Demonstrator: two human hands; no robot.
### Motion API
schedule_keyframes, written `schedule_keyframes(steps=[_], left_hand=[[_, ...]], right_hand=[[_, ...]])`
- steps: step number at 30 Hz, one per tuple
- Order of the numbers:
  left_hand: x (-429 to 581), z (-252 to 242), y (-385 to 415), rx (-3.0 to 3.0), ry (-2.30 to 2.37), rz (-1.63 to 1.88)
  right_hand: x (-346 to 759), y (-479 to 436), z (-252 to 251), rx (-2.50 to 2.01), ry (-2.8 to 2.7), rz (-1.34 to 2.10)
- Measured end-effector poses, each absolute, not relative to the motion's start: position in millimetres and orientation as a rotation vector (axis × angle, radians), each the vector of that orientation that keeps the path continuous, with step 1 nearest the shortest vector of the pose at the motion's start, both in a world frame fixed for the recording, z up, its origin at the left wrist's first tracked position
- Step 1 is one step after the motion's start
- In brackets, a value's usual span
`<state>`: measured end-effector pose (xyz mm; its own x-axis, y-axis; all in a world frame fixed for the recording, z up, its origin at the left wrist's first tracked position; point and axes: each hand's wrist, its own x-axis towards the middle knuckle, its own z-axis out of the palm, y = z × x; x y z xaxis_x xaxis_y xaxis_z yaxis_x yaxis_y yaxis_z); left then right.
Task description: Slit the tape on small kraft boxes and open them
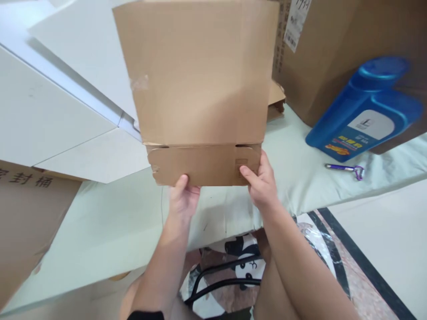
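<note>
Both of my hands hold a brown cardboard box point(203, 80), its large panel raised and facing me with a narrow folded strip along the bottom. My left hand point(185, 195) grips the lower edge left of the middle, thumb in front and fingers behind. At the lower right corner, my right hand point(262, 182) is closed on the cardboard with its thumb pressed on the front, beside a small printed mark. A bit of clear tape shows on the panel's left edge. The fingers behind the cardboard are hidden.
On the pale green cloth point(110, 226) to the right stand a blue bottle point(363, 111) and a purple razor point(347, 169). A large carton point(320, 58) is behind them. White panels point(66, 102) and another carton point(30, 222) are at left. Below is a panda-print bag point(247, 266).
</note>
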<state>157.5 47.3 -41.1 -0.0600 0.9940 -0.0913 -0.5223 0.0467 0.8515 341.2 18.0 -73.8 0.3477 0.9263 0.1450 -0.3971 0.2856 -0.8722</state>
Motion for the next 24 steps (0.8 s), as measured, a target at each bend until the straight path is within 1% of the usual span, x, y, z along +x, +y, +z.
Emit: schedule_keyframes(steps=[3,5,8,14,19,24], left_hand=[[133.3,-23.1,68.6,0.912,0.893,1.337],[124.8,-13.2,80.1,1.046,0.968,1.17],[135.4,-6.2,91.1,1.048,1.029,1.043],[209.7,-14.5,110.1,0.846,0.892,1.024],[276.7,-20.5,133.2,0.778,0.841,0.99],[316.6,-27.7,150.5,0.781,0.863,1.018]], right_hand=[[364.9,18.4,-74.2,-0.834,-0.685,0.996],[372.9,20.1,-71.8,-0.851,-0.63,0.99],[378.7,23.6,-64.5,-0.862,-0.471,0.937],[396.3,23.4,-56.6,-0.796,-0.064,0.945],[403.1,22.0,-57.3,-0.871,-0.006,0.978],[400.5,23.9,-58.2,-0.885,0.006,1.031]])
